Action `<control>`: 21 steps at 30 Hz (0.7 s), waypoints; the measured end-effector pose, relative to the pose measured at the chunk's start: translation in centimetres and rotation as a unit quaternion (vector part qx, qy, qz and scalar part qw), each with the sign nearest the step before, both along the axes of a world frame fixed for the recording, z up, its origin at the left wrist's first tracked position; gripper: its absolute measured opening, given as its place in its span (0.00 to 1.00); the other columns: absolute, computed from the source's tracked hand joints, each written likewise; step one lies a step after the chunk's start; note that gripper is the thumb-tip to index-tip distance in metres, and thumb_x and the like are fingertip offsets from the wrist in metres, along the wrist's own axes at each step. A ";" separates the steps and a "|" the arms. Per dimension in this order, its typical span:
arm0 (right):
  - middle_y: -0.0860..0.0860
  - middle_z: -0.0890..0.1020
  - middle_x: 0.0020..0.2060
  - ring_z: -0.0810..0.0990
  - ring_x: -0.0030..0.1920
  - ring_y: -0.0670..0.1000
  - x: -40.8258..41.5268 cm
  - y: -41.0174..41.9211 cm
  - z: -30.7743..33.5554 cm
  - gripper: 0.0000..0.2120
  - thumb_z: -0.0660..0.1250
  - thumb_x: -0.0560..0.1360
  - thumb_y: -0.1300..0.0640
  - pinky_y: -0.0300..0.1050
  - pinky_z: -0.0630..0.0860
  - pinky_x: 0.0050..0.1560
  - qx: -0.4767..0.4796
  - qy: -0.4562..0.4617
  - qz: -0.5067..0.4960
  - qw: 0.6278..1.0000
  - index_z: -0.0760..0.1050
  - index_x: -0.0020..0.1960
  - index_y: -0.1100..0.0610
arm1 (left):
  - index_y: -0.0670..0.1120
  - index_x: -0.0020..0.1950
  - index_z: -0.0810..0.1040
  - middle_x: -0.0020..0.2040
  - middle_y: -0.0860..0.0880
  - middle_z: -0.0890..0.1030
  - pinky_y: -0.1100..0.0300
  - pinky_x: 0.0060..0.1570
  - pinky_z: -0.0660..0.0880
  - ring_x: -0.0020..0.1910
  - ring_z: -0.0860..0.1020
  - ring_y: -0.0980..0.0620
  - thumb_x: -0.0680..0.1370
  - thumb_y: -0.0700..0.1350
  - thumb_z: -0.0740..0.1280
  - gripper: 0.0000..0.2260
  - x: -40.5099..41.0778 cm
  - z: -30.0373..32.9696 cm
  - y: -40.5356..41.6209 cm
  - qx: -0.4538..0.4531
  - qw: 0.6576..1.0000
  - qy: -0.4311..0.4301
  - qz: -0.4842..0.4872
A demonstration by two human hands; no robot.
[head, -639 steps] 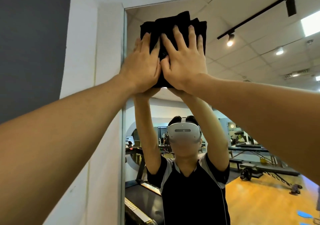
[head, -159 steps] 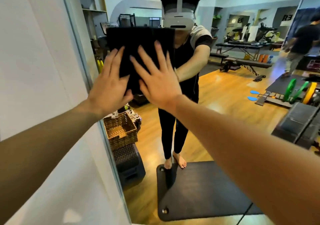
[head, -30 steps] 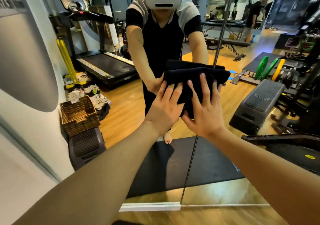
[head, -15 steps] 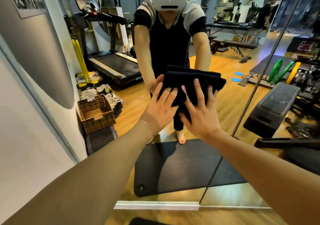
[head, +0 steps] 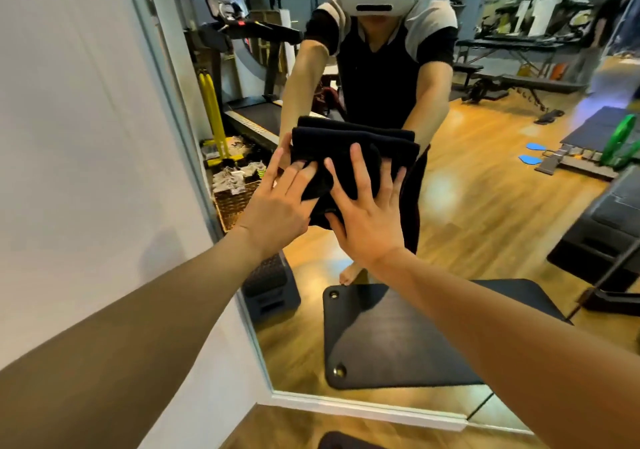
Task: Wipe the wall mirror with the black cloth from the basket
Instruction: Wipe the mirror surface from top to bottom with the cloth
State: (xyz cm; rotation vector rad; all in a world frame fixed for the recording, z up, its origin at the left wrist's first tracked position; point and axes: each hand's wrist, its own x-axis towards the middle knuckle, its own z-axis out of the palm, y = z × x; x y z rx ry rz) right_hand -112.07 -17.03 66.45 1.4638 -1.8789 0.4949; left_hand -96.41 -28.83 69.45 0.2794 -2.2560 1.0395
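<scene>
A folded black cloth (head: 349,150) lies flat against the wall mirror (head: 485,206), at about waist height of my reflection. My left hand (head: 280,206) presses on the cloth's lower left part with spread, straight fingers. My right hand (head: 367,213) presses beside it on the lower right part, fingers also spread and straight. The two hands nearly touch at the thumbs. In the mirror, a woven basket (head: 235,202) shows as a reflection near the mirror's left edge, partly behind my left hand.
A white wall (head: 86,171) borders the mirror's left frame (head: 180,137). The mirror's bottom edge (head: 367,407) meets a wooden floor. Reflected are a black mat (head: 398,337), a treadmill (head: 249,67), a dark step box (head: 273,292) and gym benches.
Both hands have slid the cloth to the left across the glass, toward the mirror's left frame. The vertical mirror seam has passed out to the right.
</scene>
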 end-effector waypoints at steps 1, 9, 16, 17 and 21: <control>0.58 0.44 0.82 0.46 0.78 0.74 1.2 -1.2 0.0 0.39 0.62 0.80 0.42 0.76 0.42 0.76 -0.001 0.001 0.005 1.000 0.46 0.84 0.46 | 0.41 0.69 0.75 0.66 0.35 0.75 0.32 0.75 0.60 0.67 0.74 0.35 0.77 0.44 0.68 0.21 1.3 0.1 -0.7 0.005 1.000 -0.004 0.010; 0.56 0.46 0.82 0.47 0.77 0.73 9.1 -8.4 0.3 0.39 0.62 0.80 0.41 0.76 0.40 0.75 -0.002 0.027 0.025 0.999 0.48 0.84 0.47 | 0.41 0.74 0.69 0.67 0.35 0.69 0.28 0.73 0.58 0.68 0.72 0.34 0.79 0.47 0.64 0.25 9.5 -0.6 -7.3 0.009 0.996 -0.011 0.088; 0.52 0.47 0.82 0.48 0.76 0.69 10.4 -12.2 -0.7 0.37 0.58 0.79 0.39 0.70 0.38 0.76 -0.024 0.110 0.053 0.992 0.47 0.83 0.44 | 0.41 0.75 0.66 0.67 0.34 0.66 0.25 0.69 0.62 0.68 0.70 0.32 0.79 0.48 0.64 0.26 12.7 -2.1 -10.8 0.002 0.994 0.015 0.108; 0.52 0.48 0.82 0.49 0.76 0.68 9.9 -12.4 -1.0 0.36 0.57 0.79 0.38 0.69 0.37 0.76 -0.035 0.128 0.057 0.990 0.48 0.83 0.44 | 0.41 0.75 0.66 0.67 0.34 0.66 0.25 0.69 0.63 0.68 0.69 0.32 0.79 0.48 0.65 0.26 12.6 -2.4 -10.9 -0.001 0.994 0.018 0.104; 0.53 0.59 0.81 0.53 0.76 0.66 9.1 -13.2 -1.8 0.33 0.58 0.78 0.39 0.67 0.46 0.76 -0.114 0.163 0.066 0.978 0.59 0.82 0.45 | 0.41 0.73 0.68 0.64 0.36 0.67 0.26 0.70 0.62 0.66 0.68 0.32 0.74 0.48 0.71 0.29 12.3 -2.7 -10.8 0.002 0.996 0.028 0.083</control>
